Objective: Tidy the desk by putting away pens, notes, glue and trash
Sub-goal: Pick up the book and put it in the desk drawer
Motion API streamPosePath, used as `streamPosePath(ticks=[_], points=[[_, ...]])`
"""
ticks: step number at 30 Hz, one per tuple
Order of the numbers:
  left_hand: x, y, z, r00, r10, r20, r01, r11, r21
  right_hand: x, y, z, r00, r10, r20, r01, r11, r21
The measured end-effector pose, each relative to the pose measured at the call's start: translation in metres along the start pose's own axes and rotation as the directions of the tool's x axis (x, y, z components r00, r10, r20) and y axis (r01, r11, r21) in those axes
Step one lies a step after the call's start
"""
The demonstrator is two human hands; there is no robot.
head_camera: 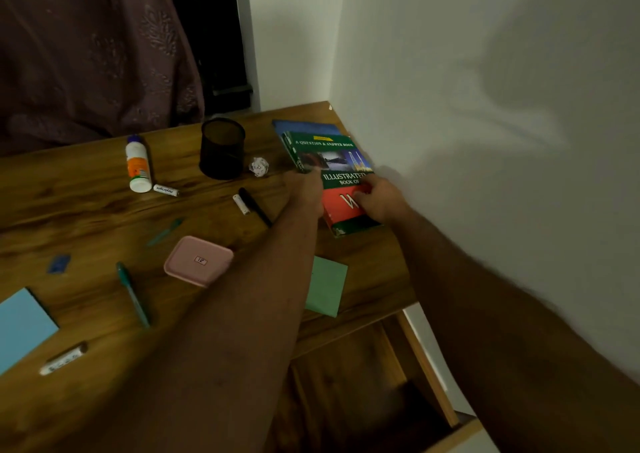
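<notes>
Right now, the books are being straightened by the wall, at the far right corner of the wooden desk (86, 189). The green and red book (332, 175) is being held from both sides. It is lying on top of a blue book (304, 127). The left hand (308, 189) is being pressed against the book's left edge, with the fingers looking straight; the blur makes this hard to tell for sure. The right hand (381, 199) is being curled over the red part of the cover, and the book is being gripped there.

The pens, notes, glue and trash are not yet being put away, it seems. All of them are lying to the left of the hands. The crumpled paper ball (259, 166) is sitting just left of the book, beside the empty black mesh pen cup (222, 149). The black pen (254, 206) is lying near the left wrist. The glue bottle (138, 163) is lying well apart, on the far left. The green pen (133, 293) and the blue sticky notes (20, 328) are lying closer to the front edge. The green sticky notes (327, 286) are being partly hidden under the left arm.

Next, the book will probably need to be let go, and a hand will need to be moved left to the pens.
</notes>
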State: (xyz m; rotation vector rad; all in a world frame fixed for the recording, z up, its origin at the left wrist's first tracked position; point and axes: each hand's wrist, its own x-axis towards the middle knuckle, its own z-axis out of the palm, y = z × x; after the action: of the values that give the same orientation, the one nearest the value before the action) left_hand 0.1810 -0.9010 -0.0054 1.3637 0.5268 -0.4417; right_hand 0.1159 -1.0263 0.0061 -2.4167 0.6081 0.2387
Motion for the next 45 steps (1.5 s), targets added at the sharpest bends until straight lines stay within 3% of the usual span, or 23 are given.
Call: streamPosePath(ticks=[6, 10, 12, 16, 18, 26, 31, 41, 45], points=[[-0.050, 0.029, 0.002, 0.979, 0.201, 0.046, -0.202, 0.979, 0.032, -0.022, 0.000, -0.022, 0.994, 0.000, -0.113, 0.025, 0.975, 0.220], [-0.081, 0.041, -0.016, 0.959, 0.263, 0.107, -0.267, 0.964, 0.020, -0.042, 0.000, -0.042, 0.986, 0.034, -0.165, 0.044, 0.893, 0.448], [-0.101, 0.043, -0.031, 0.954, 0.272, 0.128, -0.280, 0.959, 0.052, -0.058, -0.003, -0.051, 0.991, 0.074, -0.113, 0.000, 0.837, 0.546], [-0.144, 0.032, -0.056, 0.956, 0.245, 0.163, -0.259, 0.963, 0.071, -0.099, 0.003, -0.057, 0.980, 0.109, 0.165, -0.194, 0.699, 0.688], [-0.168, 0.018, -0.067, 0.954, 0.246, 0.169, -0.260, 0.964, 0.062, -0.124, 0.012, -0.055, 0.971, 0.108, 0.216, -0.234, 0.632, 0.739], [-0.257, -0.054, -0.094, 0.968, 0.212, 0.133, -0.235, 0.953, 0.194, -0.230, 0.046, -0.040, 0.983, 0.119, 0.141, -0.184, 0.695, 0.695], [-0.295, -0.091, -0.107, 0.964, 0.215, 0.156, -0.238, 0.960, 0.146, -0.284, 0.065, -0.038, 0.993, 0.063, 0.098, -0.114, 0.723, 0.682], [-0.352, -0.147, -0.107, 0.980, 0.142, 0.140, -0.162, 0.977, 0.136, -0.329, 0.095, -0.054, 0.942, 0.149, 0.300, -0.276, 0.851, 0.446], [-0.357, -0.182, -0.106, 0.993, 0.065, 0.096, -0.079, 0.986, 0.150, -0.339, 0.098, -0.064, 0.916, 0.181, 0.357, -0.289, 0.916, 0.278]])
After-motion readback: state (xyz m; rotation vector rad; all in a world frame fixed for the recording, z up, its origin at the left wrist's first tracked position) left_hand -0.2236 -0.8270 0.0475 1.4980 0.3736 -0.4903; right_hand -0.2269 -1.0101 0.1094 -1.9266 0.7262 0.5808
